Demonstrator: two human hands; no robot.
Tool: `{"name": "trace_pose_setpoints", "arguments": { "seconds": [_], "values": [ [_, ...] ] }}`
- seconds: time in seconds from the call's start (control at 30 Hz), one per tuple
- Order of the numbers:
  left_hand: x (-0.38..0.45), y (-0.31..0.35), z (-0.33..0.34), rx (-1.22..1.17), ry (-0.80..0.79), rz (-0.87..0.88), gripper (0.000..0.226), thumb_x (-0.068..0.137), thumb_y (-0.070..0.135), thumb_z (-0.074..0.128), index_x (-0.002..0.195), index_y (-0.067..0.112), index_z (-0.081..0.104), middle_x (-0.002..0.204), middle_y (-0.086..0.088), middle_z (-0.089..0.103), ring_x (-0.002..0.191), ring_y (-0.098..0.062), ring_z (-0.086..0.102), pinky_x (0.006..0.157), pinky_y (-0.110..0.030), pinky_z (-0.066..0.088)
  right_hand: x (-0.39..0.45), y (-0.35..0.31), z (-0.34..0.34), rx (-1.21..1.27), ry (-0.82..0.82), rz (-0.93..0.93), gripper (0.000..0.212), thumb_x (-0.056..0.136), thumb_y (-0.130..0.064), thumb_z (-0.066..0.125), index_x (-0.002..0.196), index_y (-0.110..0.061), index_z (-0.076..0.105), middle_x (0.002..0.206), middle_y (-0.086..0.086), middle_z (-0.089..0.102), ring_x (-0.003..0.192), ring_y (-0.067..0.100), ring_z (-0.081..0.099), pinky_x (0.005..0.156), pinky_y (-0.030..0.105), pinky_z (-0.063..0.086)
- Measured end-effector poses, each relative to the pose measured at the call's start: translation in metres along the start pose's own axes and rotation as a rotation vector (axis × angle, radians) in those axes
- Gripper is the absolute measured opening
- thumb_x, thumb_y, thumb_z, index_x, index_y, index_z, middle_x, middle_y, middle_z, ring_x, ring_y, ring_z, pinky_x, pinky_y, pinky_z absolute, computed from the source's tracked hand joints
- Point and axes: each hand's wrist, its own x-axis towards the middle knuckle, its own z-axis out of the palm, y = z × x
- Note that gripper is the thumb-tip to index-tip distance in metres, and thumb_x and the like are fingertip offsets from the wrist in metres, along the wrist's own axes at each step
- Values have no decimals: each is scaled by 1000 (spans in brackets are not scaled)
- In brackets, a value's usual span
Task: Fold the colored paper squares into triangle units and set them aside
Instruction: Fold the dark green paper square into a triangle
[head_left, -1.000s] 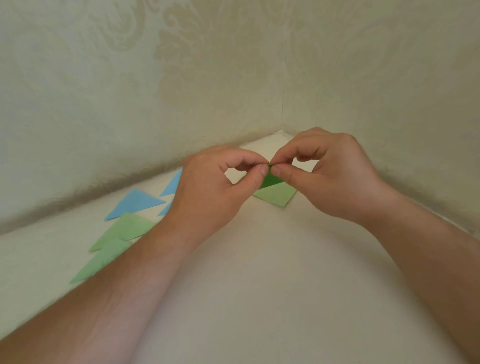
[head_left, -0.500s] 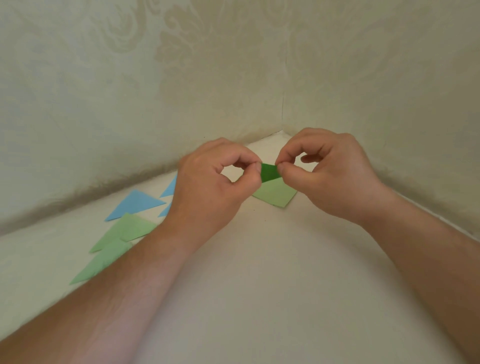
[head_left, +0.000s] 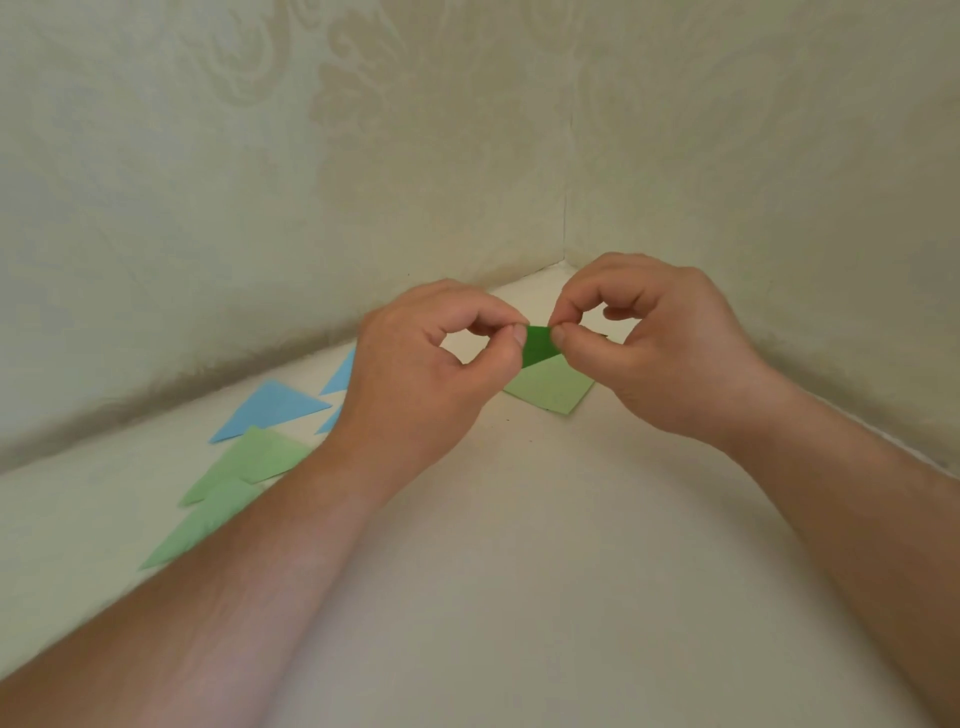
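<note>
Both hands pinch one dark green paper piece (head_left: 540, 347) in the air: left hand (head_left: 436, 374) takes its left end between thumb and forefinger, right hand (head_left: 660, 343) its right end the same way. Paper looks thin, light and limp, likely to crease wherever pressed; best held at the edges, near the fold line. Directly below it lies a pale green square (head_left: 553, 388). Left of that, folded blue triangles (head_left: 270, 408) and pale green triangles (head_left: 244, 462) rest on the white table (head_left: 519, 571).

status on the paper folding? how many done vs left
Done: folded triangles set aside at left, at least two blue and two light green; the forearm hides part of them. In hand: left hand and right hand pinch a dark green piece. Left: a light green paper beneath.
</note>
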Motion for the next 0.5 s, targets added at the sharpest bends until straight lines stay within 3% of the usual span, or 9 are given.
{"name": "trace_pose_setpoints", "arguments": {
  "seconds": [0.23,0.33,0.43,0.5],
  "values": [
    [2,0,-3,-29,25,-73,20,87,12,74,79,30,75,83,17,73,88,-10,69,82,-21,50,2,0,-6,17,-12,65,21,88,-15,72,79,-34,71,92,-14,70,98,8,63,85,22,47],
    [4,-2,-5,-84,56,-140,22,88,12,75,79,32,74,82,20,73,80,-3,69,80,-27,55,2,1,-9,14,5,115,22,89,-19,72,77,-37,70,89,-18,71,94,2,63,84,17,46],
    [3,-2,-4,-112,35,-192,25,89,13,75,77,34,74,80,20,73,68,-1,65,66,-32,55,4,1,-10,20,15,145,21,89,-17,73,76,-34,72,85,-19,70,81,1,62,76,18,47],
    [5,-3,-3,-146,30,-209,27,90,10,74,76,34,73,74,21,72,69,0,66,67,-25,53,4,0,-9,181,33,220,11,88,-20,79,88,-30,75,89,-15,73,73,4,61,66,17,47]
  ]
}}
